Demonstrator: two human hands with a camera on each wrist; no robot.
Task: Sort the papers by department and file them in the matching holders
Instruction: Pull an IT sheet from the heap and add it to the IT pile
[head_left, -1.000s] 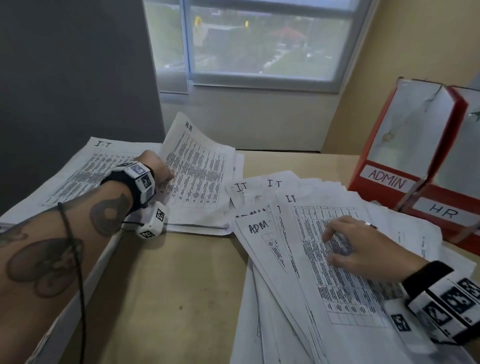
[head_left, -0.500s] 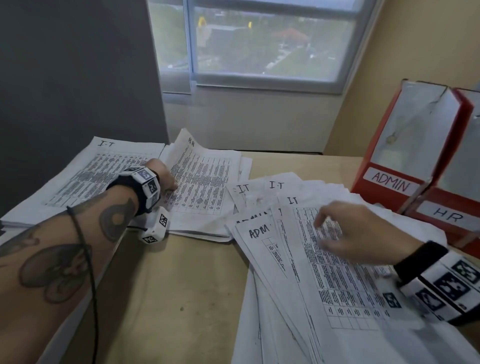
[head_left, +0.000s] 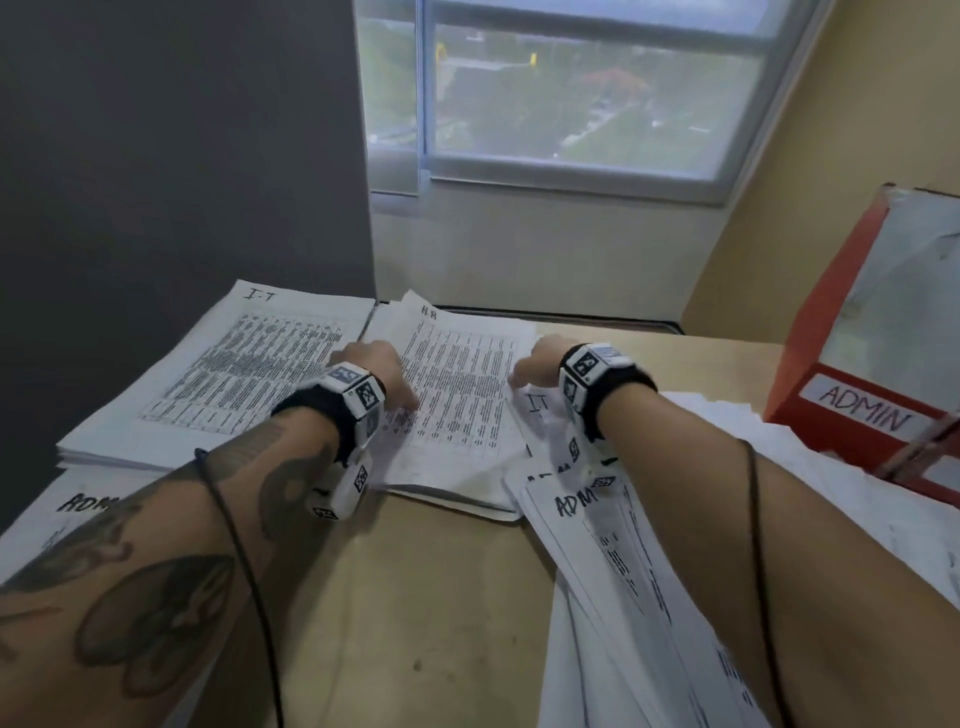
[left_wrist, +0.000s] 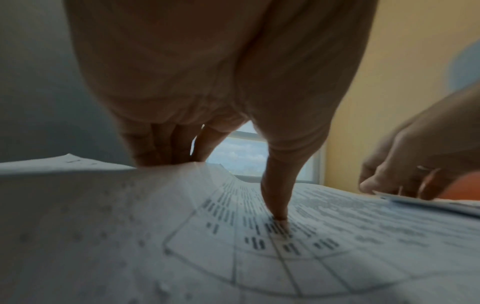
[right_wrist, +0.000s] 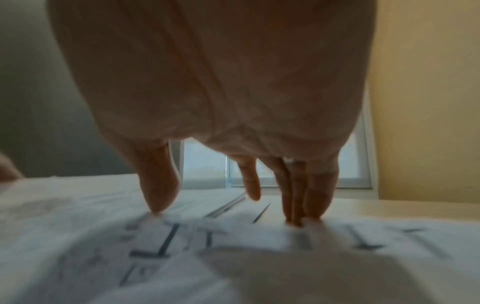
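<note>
Paper sheets cover the desk (head_left: 415, 597). We press our left hand (head_left: 379, 371) on the HR stack (head_left: 462, 395) at 12 o'clock, thumb down, fingers over its edge. Our right hand (head_left: 535, 364), fingers extended, touches IT sheets (right_wrist: 182, 236) at 1 o'clock. ADMIN holder (head_left: 852, 410) stands at 3 o'clock.

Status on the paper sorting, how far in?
Partly sorted. Done: an I.T stack and an HR stack lie side by side at the back. In hand: left hand holds the HR stack's edge, thumb on top; right hand has fingertips on loose I.T sheets. Left: the fanned mixed pile, ADMIN sheet showing. Whether anything is filed in the ADMIN holder cannot be told.
</note>
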